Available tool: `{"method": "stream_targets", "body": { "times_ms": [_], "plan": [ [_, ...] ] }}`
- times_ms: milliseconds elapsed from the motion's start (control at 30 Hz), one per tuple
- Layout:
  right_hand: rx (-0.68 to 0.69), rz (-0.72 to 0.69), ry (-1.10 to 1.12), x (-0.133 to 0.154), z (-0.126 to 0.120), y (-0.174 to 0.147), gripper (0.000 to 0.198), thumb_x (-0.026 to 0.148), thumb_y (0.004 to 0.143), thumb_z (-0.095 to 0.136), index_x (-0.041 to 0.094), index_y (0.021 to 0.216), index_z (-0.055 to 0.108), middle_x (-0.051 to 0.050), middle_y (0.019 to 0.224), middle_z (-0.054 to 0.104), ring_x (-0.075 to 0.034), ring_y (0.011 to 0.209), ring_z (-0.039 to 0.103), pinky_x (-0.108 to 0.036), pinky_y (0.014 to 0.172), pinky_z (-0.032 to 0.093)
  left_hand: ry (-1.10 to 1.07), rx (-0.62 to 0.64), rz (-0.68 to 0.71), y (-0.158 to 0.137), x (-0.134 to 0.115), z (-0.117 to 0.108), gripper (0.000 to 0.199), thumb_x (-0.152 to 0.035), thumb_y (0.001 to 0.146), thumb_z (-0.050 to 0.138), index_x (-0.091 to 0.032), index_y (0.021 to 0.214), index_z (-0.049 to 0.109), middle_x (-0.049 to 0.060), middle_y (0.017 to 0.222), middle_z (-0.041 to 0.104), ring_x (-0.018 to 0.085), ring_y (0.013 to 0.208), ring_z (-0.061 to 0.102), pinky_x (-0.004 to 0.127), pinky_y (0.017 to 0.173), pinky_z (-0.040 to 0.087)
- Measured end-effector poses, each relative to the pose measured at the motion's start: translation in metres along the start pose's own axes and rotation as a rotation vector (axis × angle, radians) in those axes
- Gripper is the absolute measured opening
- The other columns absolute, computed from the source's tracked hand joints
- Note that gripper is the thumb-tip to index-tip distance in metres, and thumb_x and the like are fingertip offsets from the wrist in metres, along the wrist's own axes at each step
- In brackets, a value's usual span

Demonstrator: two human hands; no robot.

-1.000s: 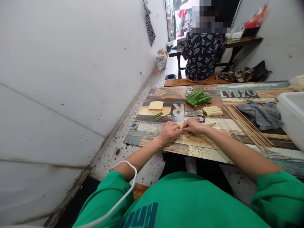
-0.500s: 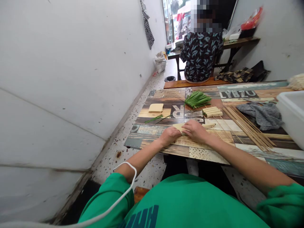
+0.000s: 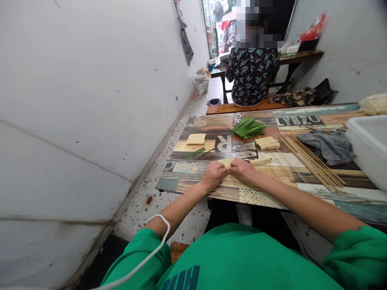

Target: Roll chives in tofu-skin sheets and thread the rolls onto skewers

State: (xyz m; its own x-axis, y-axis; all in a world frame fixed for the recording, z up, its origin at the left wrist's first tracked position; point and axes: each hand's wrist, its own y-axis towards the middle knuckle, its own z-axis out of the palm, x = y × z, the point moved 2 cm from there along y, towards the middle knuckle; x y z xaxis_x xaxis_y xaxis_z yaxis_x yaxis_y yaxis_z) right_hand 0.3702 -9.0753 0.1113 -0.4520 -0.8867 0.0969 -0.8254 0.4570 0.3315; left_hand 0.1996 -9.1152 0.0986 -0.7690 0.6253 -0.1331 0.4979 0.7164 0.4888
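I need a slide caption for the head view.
Left hand and right hand touch a pale sheet; green stalks lie beyond.

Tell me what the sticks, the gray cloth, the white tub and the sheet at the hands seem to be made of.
Sticks: probably bamboo or wood, plain finish; tan, thin, straight.
Gray cloth: fabric, matt; soft folds.
White tub: likely plastic, smooth; even color, rounded rim.
Sheet: perhaps bean curd or dough, matt; pale yellow, thin.

White wall [image 3: 90, 80] is marked by scuffs [image 3: 77, 141]; speckled floor [image 3: 136, 217] is stained brown; wooden bench [image 3: 219, 109] is set beyond patchwork-topped table [image 3: 254, 195]; daylight is admitted through far opening [image 3: 219, 11].
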Motion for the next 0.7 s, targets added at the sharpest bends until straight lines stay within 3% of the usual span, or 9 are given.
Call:
{"method": "stream_targets", "body": {
  "times_ms": [167,267,500,700],
  "plan": [
    [-0.048,0.079,-0.081,0.007,-0.004,-0.001,0.026,0.026,0.094,0.054,0.018,0.074,0.068,-0.009,0.087,0.061,-0.021,0.084,0.047,-0.032,0.07,0.032,0.071,0.098,-0.01,0.006,-0.003,0.0,0.029,-0.028,0.098,0.046,-0.016,0.08,0.065,0.006,0.076,0.062,0.018,0.077,0.056,0.031,0.074,0.042],
    [-0.025,0.094,-0.087,0.007,-0.002,-0.001,0.024,0.028,0.094,0.055,0.017,0.078,0.069,-0.008,0.081,0.059,-0.02,0.081,0.047,-0.031,0.068,0.031,0.024,0.154,-0.054,0.008,0.001,0.001,0.03,-0.026,0.097,0.047,-0.016,0.077,0.066,0.006,0.073,0.06,0.017,0.072,0.054,0.029,0.069,0.04],
    [0.137,0.071,0.156,-0.012,0.007,0.008,0.034,0.03,0.096,0.049,0.014,0.078,0.073,-0.007,0.076,0.057,-0.015,0.067,0.043,-0.029,0.06,0.025,-0.106,0.188,-0.204,0.01,0.009,-0.001,0.016,-0.028,0.09,0.061,-0.018,0.085,0.073,0.006,0.089,0.064,0.015,0.077,0.057,0.026,0.068,0.042],
    [0.1,0.06,0.232,-0.017,0.009,0.008,0.034,0.028,0.095,0.048,0.014,0.078,0.074,-0.009,0.079,0.061,-0.016,0.071,0.048,-0.028,0.063,0.029,-0.02,0.195,-0.168,0.004,0.001,-0.005,0.019,-0.028,0.094,0.054,-0.021,0.093,0.072,0.004,0.086,0.064,0.016,0.08,0.057,0.028,0.073,0.04]
  ]
}}
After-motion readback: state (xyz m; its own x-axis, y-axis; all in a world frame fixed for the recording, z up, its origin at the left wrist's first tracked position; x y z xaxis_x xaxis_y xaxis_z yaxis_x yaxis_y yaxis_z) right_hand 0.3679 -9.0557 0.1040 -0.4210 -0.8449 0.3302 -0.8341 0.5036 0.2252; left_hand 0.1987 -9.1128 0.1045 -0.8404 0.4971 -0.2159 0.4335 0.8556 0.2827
